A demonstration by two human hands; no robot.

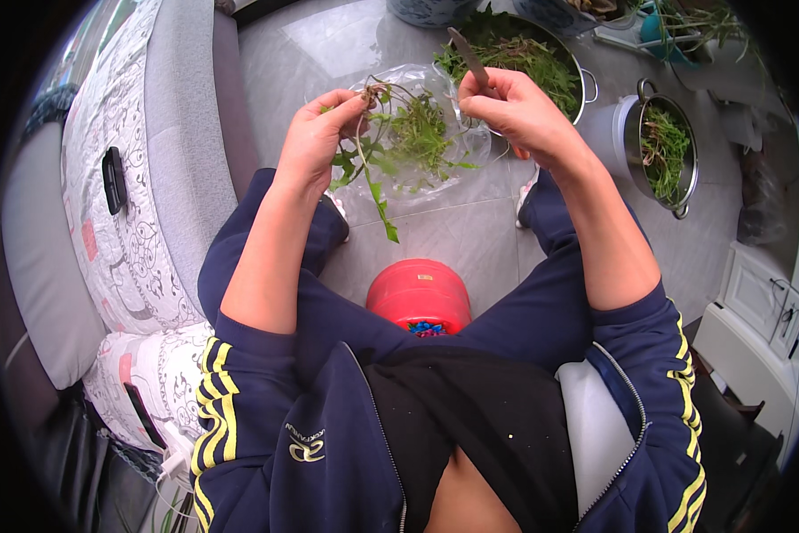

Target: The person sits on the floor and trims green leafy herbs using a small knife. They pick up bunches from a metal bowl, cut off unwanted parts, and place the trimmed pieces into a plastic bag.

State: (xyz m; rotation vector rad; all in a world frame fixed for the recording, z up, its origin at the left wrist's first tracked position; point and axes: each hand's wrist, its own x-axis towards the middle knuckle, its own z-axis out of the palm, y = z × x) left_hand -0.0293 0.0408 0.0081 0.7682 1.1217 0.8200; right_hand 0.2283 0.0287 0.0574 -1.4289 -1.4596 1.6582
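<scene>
My left hand (322,130) pinches a leafy green plant (374,190) near its root end, and its long stems and jagged leaves hang down. In my right hand (516,110) is a small knife (469,56), its blade pointing up and away from me. A bit of its orange handle shows below the palm. Under and between the hands, a transparent plastic bag (462,150) lies on the floor with loose greens (419,130) on it. The knife blade is apart from the plant.
Beyond my right hand stands a metal pot (580,73) heaped with greens. Farther right, a second metal pot (689,176) of greens stands beside a white bucket (606,130). A red stool (419,286) is between my legs. The sofa (179,153) is at left, a white cabinet (752,286) at right.
</scene>
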